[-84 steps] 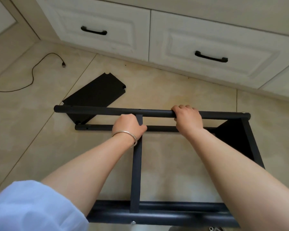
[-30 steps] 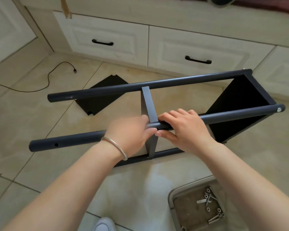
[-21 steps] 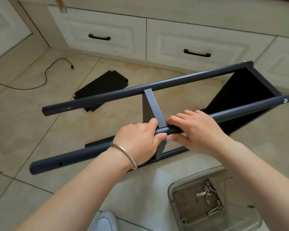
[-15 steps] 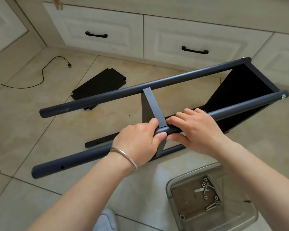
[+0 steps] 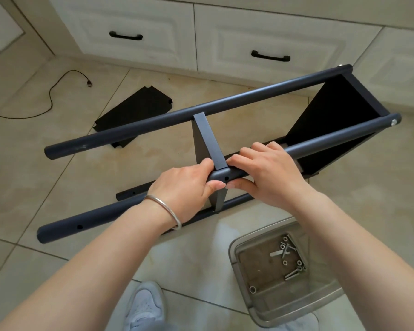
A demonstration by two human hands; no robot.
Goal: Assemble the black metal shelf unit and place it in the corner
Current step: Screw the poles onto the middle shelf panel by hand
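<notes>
I am turning the shelf frame (image 5: pixel 225 130) over from its flat lie on the floor, tilting it so its far right end rises. My left hand (image 5: pixel 184 187) and right hand (image 5: pixel 268 173) are shifting from the far tube onto the near tube (image 5: pixel 332 142), closing together at the middle shelf (image 5: pixel 209 144).

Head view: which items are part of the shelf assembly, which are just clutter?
Job:
shelf frame, gripped by left hand and right hand
loose black panel
tray of screws

Lying about:
cable
drawers
</notes>
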